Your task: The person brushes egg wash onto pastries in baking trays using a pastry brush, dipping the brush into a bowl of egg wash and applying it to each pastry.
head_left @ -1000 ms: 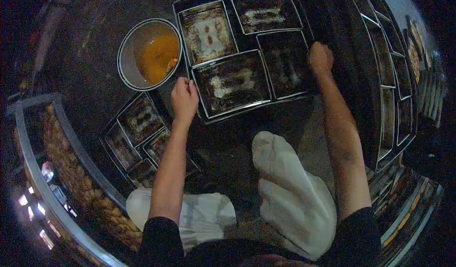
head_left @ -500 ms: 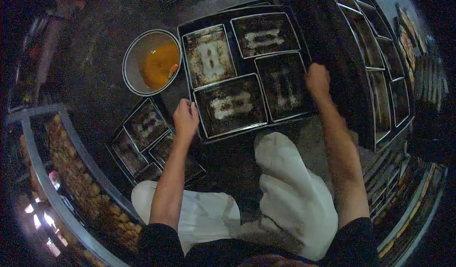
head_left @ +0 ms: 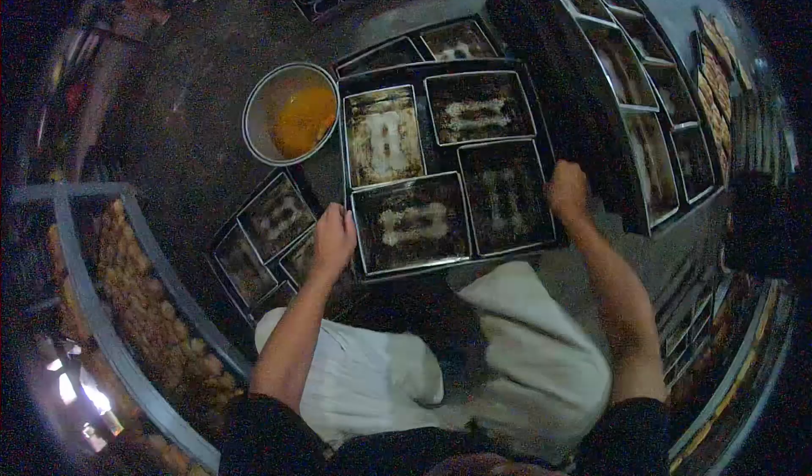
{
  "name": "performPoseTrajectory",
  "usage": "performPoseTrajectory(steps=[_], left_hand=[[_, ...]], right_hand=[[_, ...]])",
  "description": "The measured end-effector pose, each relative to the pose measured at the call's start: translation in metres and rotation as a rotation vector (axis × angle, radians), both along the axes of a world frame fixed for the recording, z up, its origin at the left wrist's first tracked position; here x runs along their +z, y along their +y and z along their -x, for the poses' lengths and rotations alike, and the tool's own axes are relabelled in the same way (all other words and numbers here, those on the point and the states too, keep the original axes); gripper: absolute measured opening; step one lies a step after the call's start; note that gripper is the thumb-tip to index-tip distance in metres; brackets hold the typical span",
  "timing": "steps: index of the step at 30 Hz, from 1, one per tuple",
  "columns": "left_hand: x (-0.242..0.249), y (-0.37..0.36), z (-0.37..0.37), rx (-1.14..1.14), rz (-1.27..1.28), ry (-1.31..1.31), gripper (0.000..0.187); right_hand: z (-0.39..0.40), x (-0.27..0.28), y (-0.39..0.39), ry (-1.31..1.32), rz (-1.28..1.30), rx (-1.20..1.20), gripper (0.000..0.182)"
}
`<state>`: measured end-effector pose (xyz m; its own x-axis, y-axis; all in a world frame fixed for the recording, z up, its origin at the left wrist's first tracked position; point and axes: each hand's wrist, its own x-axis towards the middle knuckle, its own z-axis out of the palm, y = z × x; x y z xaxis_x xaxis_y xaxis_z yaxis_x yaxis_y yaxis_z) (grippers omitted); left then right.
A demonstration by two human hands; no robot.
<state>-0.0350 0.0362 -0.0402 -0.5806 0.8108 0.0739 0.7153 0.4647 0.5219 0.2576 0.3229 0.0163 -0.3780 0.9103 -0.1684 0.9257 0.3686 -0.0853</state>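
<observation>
Pan set [head_left: 412,222] closer to knees [head_left: 512,294], rear pans [head_left: 461,39] more exposed, bucket [head_left: 259,119] alongside.

Head camera: single downward view

Worn on the head, the camera faces forward and down at arm's reach, wide-angle, covering both hands [head_left: 336,237] [head_left: 568,191], the forearms and the floor [head_left: 194,87].

A passage for a hand lay over the open floor [head_left: 182,125], left of the bucket [head_left: 259,116]. The bucket blocked the pan set's [head_left: 411,222] far-left side. More pans [head_left: 461,39] obstructed its far edge, and a tall pan stack [head_left: 624,66] walled off the right. Near, a gap separated two white-clad knees [head_left: 533,315].
</observation>
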Motion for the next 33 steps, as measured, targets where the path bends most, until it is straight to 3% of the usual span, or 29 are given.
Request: performPoseTrajectory(steps=[3, 6, 8, 11, 13, 14, 16, 19, 21, 24, 26, 27, 31, 32, 33], left_hand=[[0.000, -0.011, -0.002, -0.009, 0.033, -0.025, 0.013], [0.003, -0.035, -0.014, -0.059, -0.001, 0.098, 0.013], [-0.005, -0.062, -0.022, -0.058, 0.037, 0.094, 0.013], [0.017, -0.069, -0.031, -0.038, 0.086, 0.028, 0.012], [0.020, -0.086, -0.038, -0.028, 0.109, -0.005, 0.012], [0.014, -0.099, -0.042, -0.031, 0.115, 0.005, 0.012], [0.008, -0.130, -0.060, -0.014, 0.142, -0.045, 0.013], [0.032, -0.144, -0.086, 0.023, 0.121, -0.052, 0.015], [0.030, -0.167, -0.100, 0.108, 0.141, -0.117, 0.015], [0.033, -0.197, -0.112, 0.228, 0.217, -0.115, 0.015], [0.033, -0.198, -0.116, 0.282, 0.243, -0.061, 0.016], [0.035, -0.208, -0.122, 0.333, 0.285, -0.072, 0.017], [0.041, -0.261, -0.153, 0.497, 0.356, -0.020, 0.017], [0.037, -0.277, -0.140, 0.495, 0.345, -0.009, 0.016], [0.031, -0.292, -0.146, 0.505, 0.337, 0.015, 0.016]], right_hand=[[-0.041, -0.021, 0.002, -0.091, 0.018, 0.186, 0.014], [-0.038, -0.011, -0.018, -0.118, 0.225, 0.034, 0.028], [-0.088, -0.076, -0.010, -0.093, 0.441, 0.096, 0.038], [-0.119, -0.090, -0.008, 0.053, 0.769, 0.159, 0.044], [-0.119, -0.065, -0.031, 0.281, 0.911, 0.213, 0.044], [-0.105, -0.035, -0.049, 0.452, 0.940, 0.255, 0.043], [-0.109, -0.027, -0.074, 0.513, 0.937, 0.226, 0.041], [-0.128, -0.027, -0.077, 0.279, 0.882, 0.079, 0.039], [-0.145, -0.062, -0.078, 0.286, 0.904, 0.124, 0.038], [-0.075, 0.002, -0.094, 0.012, 0.867, 0.108, 0.037], [-0.110, -0.073, -0.095, 0.254, 0.605, 0.165, 0.035], [-0.113, -0.083, -0.092, 0.315, 0.606, 0.213, 0.034], [-0.058, -0.063, -0.115, 0.381, 0.919, 0.338, 0.033], [-0.032, -0.055, -0.124, 0.362, 0.972, 0.285, 0.034], [-0.029, -0.062, -0.129, 0.276, 0.943, 0.390, 0.035]])
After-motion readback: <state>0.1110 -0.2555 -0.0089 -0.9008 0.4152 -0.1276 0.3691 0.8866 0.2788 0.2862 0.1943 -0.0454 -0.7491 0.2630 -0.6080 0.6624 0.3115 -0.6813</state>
